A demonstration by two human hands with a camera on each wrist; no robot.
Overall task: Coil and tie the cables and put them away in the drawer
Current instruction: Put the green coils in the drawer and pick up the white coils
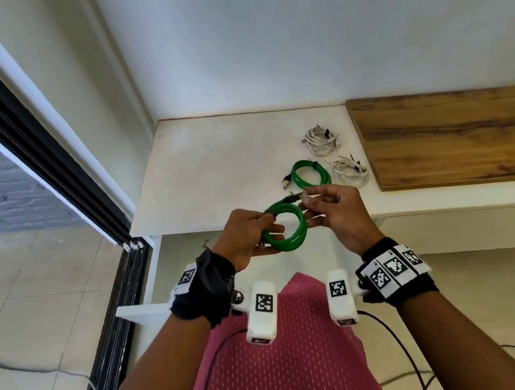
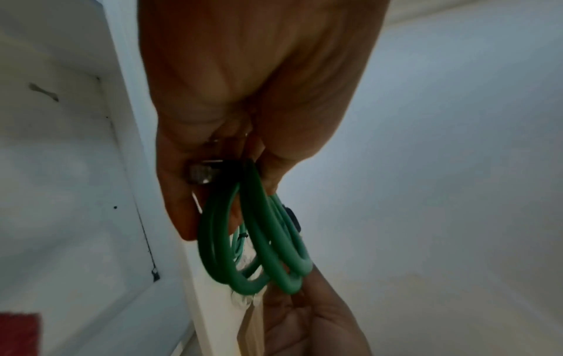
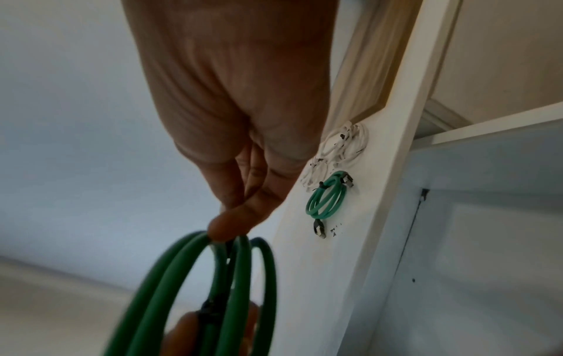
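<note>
A green cable coil (image 1: 290, 238) is held in the air between both hands, over the open white drawer (image 1: 143, 314). My left hand (image 1: 269, 226) grips the coil's left side, with a metal connector (image 2: 201, 173) pressed under its fingers. My right hand (image 1: 309, 203) pinches the coil's top right, near a cable end, between thumb and fingers (image 3: 225, 228). The loops (image 3: 189, 289) hang blurred in the right wrist view. A tied green coil (image 1: 310, 174) and two white coils (image 1: 321, 140) (image 1: 350, 171) lie on the white counter (image 1: 211, 168).
A wooden board (image 1: 459, 136) lies on the counter to the right of the coils. A dark sliding-door frame (image 1: 40, 155) stands to the left. The drawer's inside (image 2: 61, 168) shows pale and bare. Black wires run along the tiled floor (image 1: 23, 366).
</note>
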